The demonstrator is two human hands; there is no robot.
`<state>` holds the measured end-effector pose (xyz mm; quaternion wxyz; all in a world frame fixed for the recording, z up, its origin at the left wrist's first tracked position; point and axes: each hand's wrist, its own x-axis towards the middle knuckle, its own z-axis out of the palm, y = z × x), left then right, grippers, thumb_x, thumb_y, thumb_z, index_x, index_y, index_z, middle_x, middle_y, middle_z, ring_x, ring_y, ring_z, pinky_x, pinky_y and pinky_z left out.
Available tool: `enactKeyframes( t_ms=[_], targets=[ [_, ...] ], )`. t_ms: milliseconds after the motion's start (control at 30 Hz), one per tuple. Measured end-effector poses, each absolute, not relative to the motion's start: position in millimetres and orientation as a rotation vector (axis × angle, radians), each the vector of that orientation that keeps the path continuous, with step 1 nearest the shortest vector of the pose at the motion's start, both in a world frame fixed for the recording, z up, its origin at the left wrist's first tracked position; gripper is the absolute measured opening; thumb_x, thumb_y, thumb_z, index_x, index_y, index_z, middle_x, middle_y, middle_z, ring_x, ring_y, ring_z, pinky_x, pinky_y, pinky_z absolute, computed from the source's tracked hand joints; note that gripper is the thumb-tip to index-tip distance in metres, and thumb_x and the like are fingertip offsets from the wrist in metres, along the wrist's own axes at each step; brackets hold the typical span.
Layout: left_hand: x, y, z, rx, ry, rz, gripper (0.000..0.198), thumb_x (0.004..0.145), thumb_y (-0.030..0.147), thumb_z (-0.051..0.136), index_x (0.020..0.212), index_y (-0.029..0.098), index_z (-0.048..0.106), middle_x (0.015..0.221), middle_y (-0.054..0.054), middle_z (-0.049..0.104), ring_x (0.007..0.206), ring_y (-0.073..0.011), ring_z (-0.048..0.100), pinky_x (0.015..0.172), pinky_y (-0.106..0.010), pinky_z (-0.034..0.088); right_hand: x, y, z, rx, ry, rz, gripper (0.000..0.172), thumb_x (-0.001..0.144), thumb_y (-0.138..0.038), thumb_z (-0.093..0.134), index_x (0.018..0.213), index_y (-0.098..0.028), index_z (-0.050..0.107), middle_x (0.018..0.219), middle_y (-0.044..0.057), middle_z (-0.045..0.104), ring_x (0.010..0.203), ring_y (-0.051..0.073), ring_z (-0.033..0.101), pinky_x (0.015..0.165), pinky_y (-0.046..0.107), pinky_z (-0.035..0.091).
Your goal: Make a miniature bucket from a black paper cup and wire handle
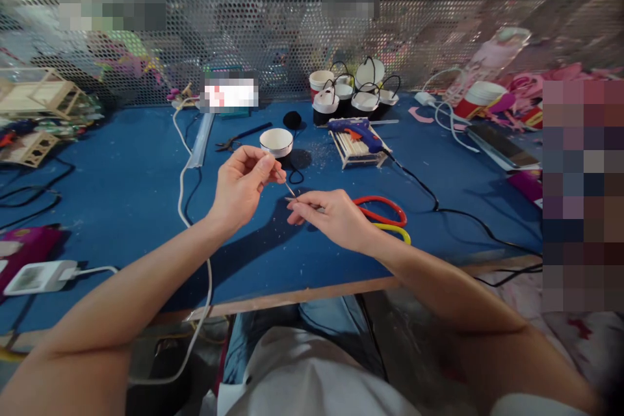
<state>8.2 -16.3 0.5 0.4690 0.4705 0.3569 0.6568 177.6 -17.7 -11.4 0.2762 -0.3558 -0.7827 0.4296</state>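
Observation:
My left hand (242, 187) is raised over the blue table (121, 182), its fingers pinched on a thin metal needle-like tool (289, 189) that points down to the right. My right hand (327, 216) rests just beside it, fingertips pressed together at the tool's tip on something too small to make out. Behind my hands stands a white paper cup (276, 141) with a black cord (294, 175) looping next to it. A red and yellow loop (385, 216) lies right behind my right hand.
A blue glue gun (355, 130) rests on a rack of sticks, its black cable running right. Several cups with black handles (355, 94) stand at the back by a perforated metal screen. Pliers (234, 140), a white cable (181, 175) and a white adapter (36, 276) lie left.

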Motion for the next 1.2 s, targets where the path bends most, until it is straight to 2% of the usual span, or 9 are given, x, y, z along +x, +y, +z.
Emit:
enactKeyframes(
  t_ms=[133,300,400,533,733,900,1200],
  targets=[
    [12.3,-17.5,-1.2,1.055,0.858,1.577,0.012,0.077,0.02,0.063,0.073,0.015,0.052,0.065,0.001,0.06,0.06,-0.009,0.059,0.06,-0.024,0.049,178.6,-14.2,-14.2,-0.922,-2.022,1.373,0.025,0.085,-0.034,0.05,0.085,-0.015,0.066,0.078,0.005,0.071,0.07,0.013,0.065,0.064,0.024,0.05],
    [18.3,-23.6,-8.0,1.01,0.85,1.443,0.015,0.071,0.019,0.068,0.081,0.015,0.059,0.069,0.0,0.061,0.063,-0.0085,0.058,0.06,-0.022,0.048,180.1,-10.0,-15.7,-0.851,-1.932,1.542,0.025,0.083,-0.035,0.053,0.087,-0.013,0.064,0.077,0.005,0.071,0.07,0.013,0.066,0.067,0.027,0.051],
    [20.8,-26.6,-16.3,1.098,0.89,1.325,0.013,0.071,0.023,0.068,0.079,0.014,0.061,0.073,-0.001,0.062,0.063,-0.0078,0.056,0.059,-0.021,0.046,180.7,-9.2,-12.4,-0.844,-1.889,1.574,0.024,0.082,-0.034,0.055,0.084,-0.012,0.064,0.075,0.005,0.071,0.07,0.013,0.066,0.068,0.027,0.051],
    [19.8,-26.5,-18.6,1.173,0.905,1.35,0.011,0.071,0.021,0.068,0.073,0.015,0.06,0.075,0.0,0.061,0.065,-0.008,0.057,0.061,-0.021,0.047,181.3,-9.3,-7.2,-0.866,-1.864,1.603,0.025,0.082,-0.035,0.056,0.083,-0.012,0.065,0.077,0.005,0.072,0.071,0.013,0.067,0.069,0.026,0.05],
    [15.7,-25.2,-3.2,1.149,0.877,1.411,0.012,0.072,0.02,0.067,0.071,0.015,0.056,0.064,0.001,0.06,0.062,-0.0102,0.06,0.062,-0.023,0.048,183.0,-9.1,-7.1,-0.82,-1.811,1.719,0.033,0.083,-0.04,0.053,0.093,-0.01,0.065,0.085,0.01,0.071,0.073,0.013,0.067,0.064,0.024,0.05],
    [16.7,-26.0,-1.3,1.115,0.904,1.399,0.013,0.072,0.019,0.067,0.072,0.015,0.054,0.063,0.001,0.06,0.058,-0.0101,0.06,0.057,-0.022,0.048,180.1,-11.2,-11.0,-0.887,-1.788,1.738,0.028,0.074,-0.035,0.065,0.089,-0.011,0.065,0.079,0.007,0.071,0.067,0.013,0.066,0.06,0.025,0.052],
    [17.1,-26.5,-1.4,1.166,0.866,1.453,0.012,0.074,0.016,0.065,0.07,0.014,0.054,0.063,0.001,0.059,0.059,-0.0098,0.06,0.061,-0.023,0.049,179.2,-10.9,-14.0,-0.819,-1.743,1.76,0.023,0.076,-0.034,0.063,0.08,-0.011,0.066,0.072,0.005,0.07,0.061,0.012,0.066,0.056,0.023,0.053]
  ],
)
